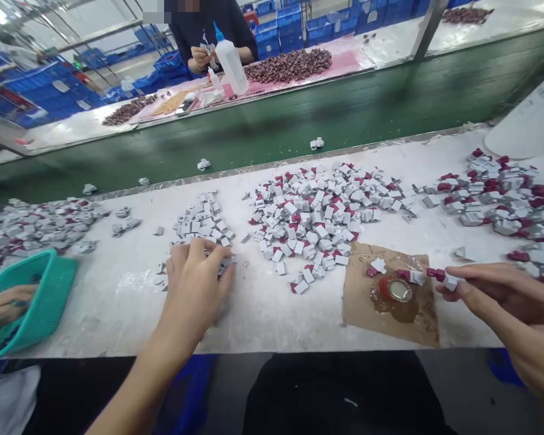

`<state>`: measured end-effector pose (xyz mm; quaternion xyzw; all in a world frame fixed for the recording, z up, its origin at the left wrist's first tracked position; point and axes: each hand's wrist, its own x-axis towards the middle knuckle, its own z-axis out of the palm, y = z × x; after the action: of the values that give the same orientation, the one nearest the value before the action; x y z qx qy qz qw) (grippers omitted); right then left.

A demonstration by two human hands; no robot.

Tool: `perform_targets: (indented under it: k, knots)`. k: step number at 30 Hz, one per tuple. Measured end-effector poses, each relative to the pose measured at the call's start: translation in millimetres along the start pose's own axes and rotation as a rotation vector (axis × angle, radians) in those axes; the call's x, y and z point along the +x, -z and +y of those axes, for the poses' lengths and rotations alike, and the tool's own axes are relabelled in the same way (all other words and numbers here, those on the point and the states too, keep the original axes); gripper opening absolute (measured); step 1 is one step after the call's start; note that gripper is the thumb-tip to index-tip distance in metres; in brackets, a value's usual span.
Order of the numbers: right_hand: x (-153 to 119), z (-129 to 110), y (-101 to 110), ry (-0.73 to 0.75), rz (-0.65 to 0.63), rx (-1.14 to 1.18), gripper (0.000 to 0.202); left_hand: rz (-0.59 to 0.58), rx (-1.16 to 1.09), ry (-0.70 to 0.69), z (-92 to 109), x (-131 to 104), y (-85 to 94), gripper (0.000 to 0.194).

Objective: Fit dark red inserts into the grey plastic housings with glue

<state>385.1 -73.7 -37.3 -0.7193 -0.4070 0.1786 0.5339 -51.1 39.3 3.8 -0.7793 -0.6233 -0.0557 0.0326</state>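
Observation:
My right hand (503, 302) pinches a small grey and maroon part (444, 278) at the right edge of a brown cardboard piece (362, 308). On the cardboard lie a round red-rimmed cap (399, 291) in a wet brown patch and a few loose grey and maroon parts (410, 276). My left hand (199, 272) rests with bent fingers over the near end of a small pile of grey parts (204, 220); what its fingertips touch is partly hidden. Between the hands spreads a large pile of grey and maroon parts (312, 211).
Another person's hand reaches into a teal basket (49, 302) at the left. More parts lie in piles at the far left (36, 223) and far right (503, 193). Beyond a green belt (272, 136), a person works beside a white bottle (232, 66).

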Motion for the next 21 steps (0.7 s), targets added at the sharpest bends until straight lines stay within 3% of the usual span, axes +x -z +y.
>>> perform_targets:
  k: [4, 7, 12, 17, 21]
  knots:
    - [-29.9, -7.2, 4.8, 0.044, -0.060, 0.022, 0.012, 0.022, -0.263, -0.019, 17.0, -3.6, 5.7, 0.015]
    - [-41.3, -16.6, 1.7, 0.105, -0.148, 0.081, 0.010, -0.035, -0.482, 0.004, 29.8, -21.5, 1.9, 0.020]
    - [-50.4, -23.5, -9.7, 0.115, -0.174, 0.081, 0.016, -0.094, -0.677, -0.214, 55.4, -47.7, -15.8, 0.015]
    - [-52.0, -27.4, -13.9, 0.152, -0.203, 0.077, 0.022, -0.086, -0.712, -0.204, 73.7, -49.1, -24.0, 0.019]
    - [-50.8, -30.4, -15.9, 0.167, -0.207, 0.057, 0.022, -0.096, -0.672, -0.162, 72.6, -52.3, -28.7, 0.026]
